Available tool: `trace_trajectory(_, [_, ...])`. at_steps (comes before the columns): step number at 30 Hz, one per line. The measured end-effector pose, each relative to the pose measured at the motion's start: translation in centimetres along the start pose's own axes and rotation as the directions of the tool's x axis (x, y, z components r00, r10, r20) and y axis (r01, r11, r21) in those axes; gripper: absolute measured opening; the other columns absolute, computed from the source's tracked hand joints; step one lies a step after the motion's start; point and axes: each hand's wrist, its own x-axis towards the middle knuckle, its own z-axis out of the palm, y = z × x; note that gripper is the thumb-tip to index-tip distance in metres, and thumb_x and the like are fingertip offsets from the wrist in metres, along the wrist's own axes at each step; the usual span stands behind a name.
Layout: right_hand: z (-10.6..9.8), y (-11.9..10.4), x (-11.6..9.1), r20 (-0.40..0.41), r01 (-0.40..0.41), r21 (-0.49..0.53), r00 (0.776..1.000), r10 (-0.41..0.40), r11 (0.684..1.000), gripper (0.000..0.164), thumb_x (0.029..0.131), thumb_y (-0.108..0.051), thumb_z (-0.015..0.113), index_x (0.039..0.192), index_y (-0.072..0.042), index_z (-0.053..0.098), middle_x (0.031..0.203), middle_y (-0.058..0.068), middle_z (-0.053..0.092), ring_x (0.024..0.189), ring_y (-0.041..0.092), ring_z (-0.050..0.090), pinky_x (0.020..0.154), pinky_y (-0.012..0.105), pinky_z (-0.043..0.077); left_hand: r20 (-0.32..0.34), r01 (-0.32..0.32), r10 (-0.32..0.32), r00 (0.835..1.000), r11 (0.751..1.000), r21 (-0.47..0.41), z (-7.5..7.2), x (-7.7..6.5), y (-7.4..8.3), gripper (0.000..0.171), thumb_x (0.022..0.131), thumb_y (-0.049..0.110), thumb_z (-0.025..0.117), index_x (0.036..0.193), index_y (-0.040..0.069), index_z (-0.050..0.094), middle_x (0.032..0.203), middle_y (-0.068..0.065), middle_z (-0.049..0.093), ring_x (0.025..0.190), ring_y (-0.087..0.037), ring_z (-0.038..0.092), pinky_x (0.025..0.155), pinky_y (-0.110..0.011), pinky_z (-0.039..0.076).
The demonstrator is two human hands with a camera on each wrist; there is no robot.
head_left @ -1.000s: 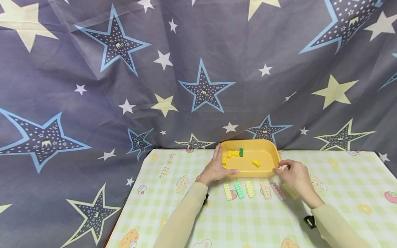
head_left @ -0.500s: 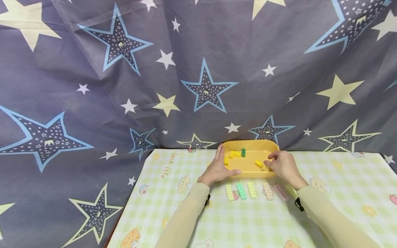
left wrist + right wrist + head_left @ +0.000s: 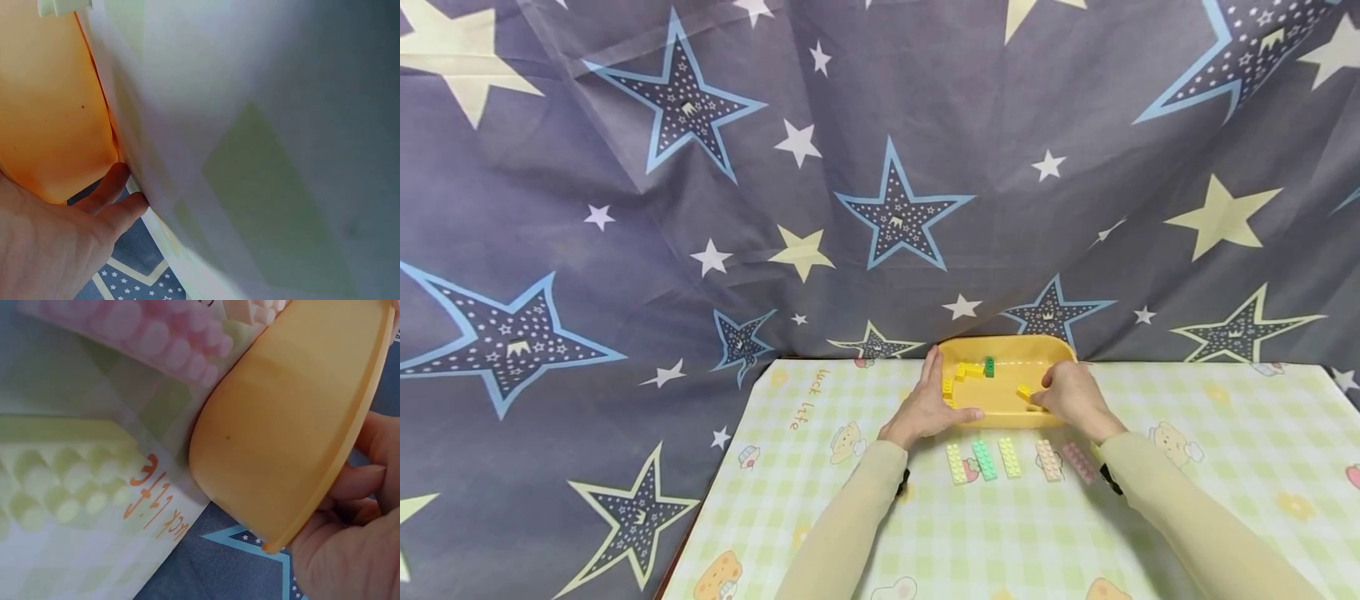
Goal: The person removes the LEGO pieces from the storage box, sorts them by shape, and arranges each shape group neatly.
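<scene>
A yellow plastic tub (image 3: pixel 1009 420) stands at the table's back edge. My left hand (image 3: pixel 921 408) holds its left end, fingers along the end wall and thumb over the front rim. My right hand (image 3: pixel 1071 398) reaches over the right end, its fingertips pinching the right end of a small yellow toy brick (image 3: pixel 1023 391) on the tub floor. In the right wrist view, curled fingers (image 3: pixel 362 481) show beyond the rim and the brick is hidden. Farther left inside lie several yellow bricks (image 3: pixel 973 371) and a dark green brick (image 3: pixel 989 367).
In front of the tub, a row of larger bricks includes a mint green brick (image 3: pixel 984 460), a peach brick (image 3: pixel 1048 461) and a pink brick (image 3: pixel 1078 463). A lime brick (image 3: pixel 62 475) lies by the right wrist. A star-patterned curtain (image 3: pixel 820 192) hangs behind the table.
My right hand has moved from the tub's right rim, over it and leftward inside, to the small yellow brick. My left hand has stayed on the left end.
</scene>
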Motion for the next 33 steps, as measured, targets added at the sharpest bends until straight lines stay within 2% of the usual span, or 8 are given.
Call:
trace_trajectory(5, [0.4,0.0,0.5,0.034,-0.027,-0.021,0.999,0.028,0.999,0.018,0.084,-0.009,0.087,0.08,0.003,0.074,0.079,0.014,0.074,0.07,0.026,0.062,0.067,0.039,0.053,-0.002,0.007,-0.007,1.0,1.0,-0.011,0.1,-0.1,0.0,0.137,0.084,0.062,0.088,0.177,0.017,-0.002,0.187,0.008,-0.012,0.168,-0.035,0.03,0.131,-0.051,0.041])
trace_trajectory(8, [1.2,0.7,1.2,0.051,-0.057,-0.032,0.997,0.059,0.998,0.023,0.081,-0.008,0.086,0.068,-0.004,0.067,0.066,0.007,0.065,0.062,0.022,0.057,0.061,0.036,0.049,0.0,0.015,-0.015,1.0,1.0,-0.012,0.2,-0.2,0.1,0.137,0.084,0.063,0.088,0.177,0.018,-0.002,0.187,0.009,-0.012,0.169,-0.034,0.03,0.131,-0.052,0.042])
trace_trajectory(11, [1.7,1.1,1.9,0.071,-0.072,-0.062,0.995,0.077,0.995,0.029,0.081,-0.009,0.084,0.064,-0.009,0.061,0.061,0.004,0.059,0.058,0.02,0.055,0.058,0.035,0.048,0.0,0.018,-0.018,1.0,1.0,-0.011,0.2,-0.3,0.1,0.138,0.084,0.064,0.088,0.177,0.019,-0.002,0.186,0.01,-0.013,0.168,-0.034,0.031,0.13,-0.051,0.042])
trace_trajectory(17, [2.3,1.6,2.7,0.064,-0.076,-0.135,0.994,0.086,0.988,0.022,0.085,-0.015,0.083,0.073,-0.008,0.066,0.07,0.008,0.066,0.063,0.023,0.058,0.063,0.04,0.053,-0.008,0.004,-0.004,1.0,1.0,-0.014,0.1,-0.1,0.1,0.138,0.083,0.064,0.088,0.178,0.017,-0.001,0.187,0.007,-0.011,0.169,-0.034,0.029,0.132,-0.052,0.04])
trace_trajectory(21, [1.1,-0.1,1.6,0.098,-0.096,-0.122,0.989,0.108,0.988,0.02,0.086,-0.016,0.087,0.078,-0.003,0.074,0.078,0.01,0.074,0.068,0.023,0.062,0.066,0.041,0.056,-0.01,0.003,-0.003,1.0,1.0,0.0,0.1,0.0,0.0,0.138,0.084,0.065,0.087,0.177,0.017,-0.002,0.187,0.006,-0.011,0.17,-0.033,0.027,0.133,-0.05,0.038])
trace_trajectory(24, [0.9,-0.6,1.1,0.102,-0.104,-0.102,0.988,0.115,0.989,0.023,0.087,-0.019,0.089,0.077,-0.005,0.074,0.077,0.008,0.074,0.068,0.022,0.061,0.062,0.038,0.054,-0.007,0.006,-0.006,1.0,1.0,0.002,0.1,-0.1,0.0,0.138,0.084,0.066,0.087,0.177,0.017,-0.002,0.187,0.007,-0.012,0.169,-0.033,0.028,0.132,-0.051,0.039])
trace_trajectory(27, [0.9,-0.8,1.0,0.095,-0.109,-0.087,0.989,0.117,0.99,0.025,0.087,-0.02,0.09,0.074,-0.007,0.073,0.076,0.007,0.073,0.068,0.022,0.06,0.06,0.036,0.051,-0.006,0.006,-0.006,1.0,1.0,-0.003,0.1,-0.1,0.1,0.138,0.084,0.065,0.088,0.177,0.016,-0.001,0.187,0.007,-0.012,0.169,-0.035,0.029,0.132,-0.052,0.04])
trace_trajectory(33, [1.4,-0.5,1.5,0.071,-0.118,-0.08,0.99,0.124,0.99,0.019,0.086,-0.019,0.089,0.081,-0.005,0.077,0.085,0.011,0.078,0.071,0.022,0.063,0.058,0.035,0.051,-0.008,0.004,-0.004,1.0,1.0,-0.001,0.1,-0.1,0.2,0.138,0.084,0.064,0.088,0.177,0.014,-0.001,0.187,0.006,-0.012,0.169,-0.035,0.029,0.131,-0.052,0.04])
